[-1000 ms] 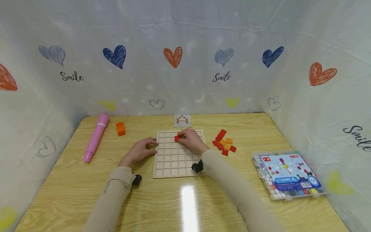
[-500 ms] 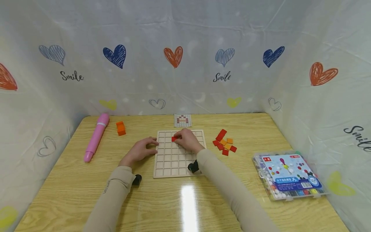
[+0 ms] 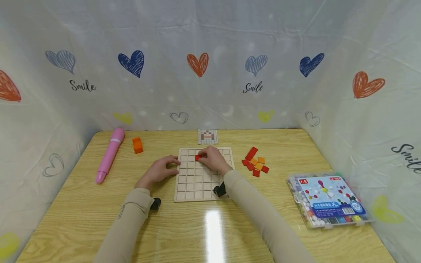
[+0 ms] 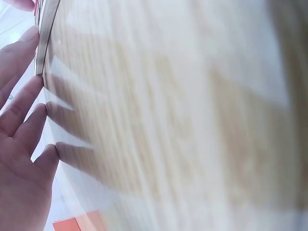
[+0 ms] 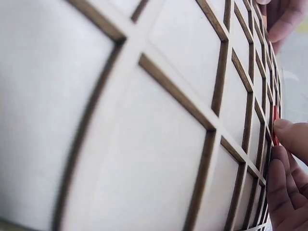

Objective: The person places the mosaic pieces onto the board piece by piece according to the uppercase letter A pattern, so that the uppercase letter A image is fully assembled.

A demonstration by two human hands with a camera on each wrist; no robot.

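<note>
My right hand (image 3: 213,159) is over the upper part of the wooden grid board (image 3: 189,185), with a red square tile (image 3: 197,157) pinched between thumb and fingertips. That tile lies at a cell in the second row from the top. In the right wrist view, the thumb presses at the red tile (image 5: 275,126), right against the grid. My left hand (image 3: 158,171) rests at the board's left edge, its fingers loosely extended. The left wrist view shows its fingertips (image 4: 36,83) at the board's side and on the tabletop. Cells beneath my right hand are hidden.
Several red tiles (image 3: 251,153) and orange tiles (image 3: 261,160) lie right of the board. Behind it is a small pattern card (image 3: 207,137). An orange block (image 3: 137,145) and a pink stick (image 3: 110,156) are left; a clear box of molecule-model parts (image 3: 330,199) is right.
The right hand has shifted slightly left with the red tile, to the neighbouring column, then stayed there. The left hand keeps its place at the board's edge.
</note>
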